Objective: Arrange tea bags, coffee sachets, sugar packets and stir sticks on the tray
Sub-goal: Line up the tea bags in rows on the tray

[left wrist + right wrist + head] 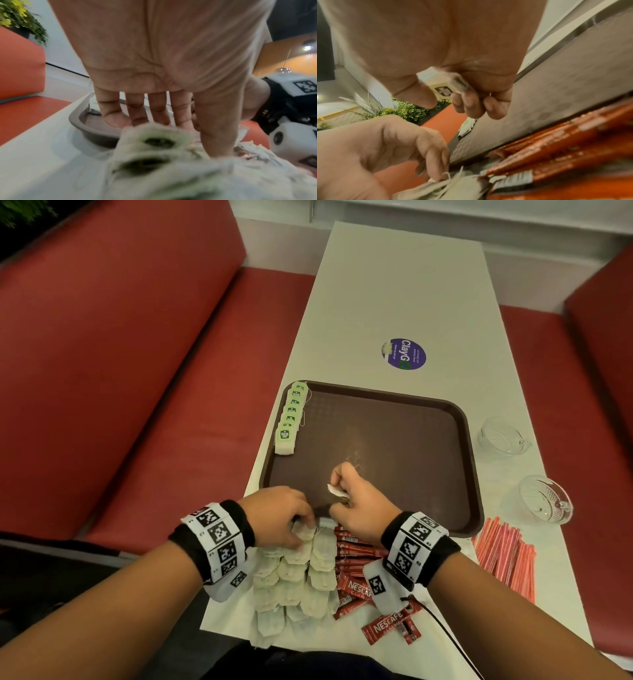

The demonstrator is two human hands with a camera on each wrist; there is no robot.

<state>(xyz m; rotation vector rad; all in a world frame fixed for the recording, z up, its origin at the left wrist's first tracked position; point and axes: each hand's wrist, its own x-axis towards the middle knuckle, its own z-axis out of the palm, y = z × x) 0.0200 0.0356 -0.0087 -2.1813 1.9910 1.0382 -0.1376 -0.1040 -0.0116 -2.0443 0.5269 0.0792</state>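
Observation:
A brown tray (394,440) lies mid-table, with a row of several green-tagged tea bags (291,419) along its left rim. A pile of loose tea bags (298,577) lies in front of the tray's near edge. My left hand (305,529) reaches into the top of that pile, thumb and fingers pinching one tea bag (154,140). My right hand (339,491) hovers over the tray's near part, curled round another tea bag (443,86) whose tag shows. Red Nescafe sachets (352,570) lie right of the pile, under my right wrist. Red stir sticks (507,556) lie further right.
Two clear glass cups (500,436) (544,501) stand on the table right of the tray. A purple round sticker (404,354) is on the white table beyond it. Red bench seats (137,371) flank the narrow table on both sides.

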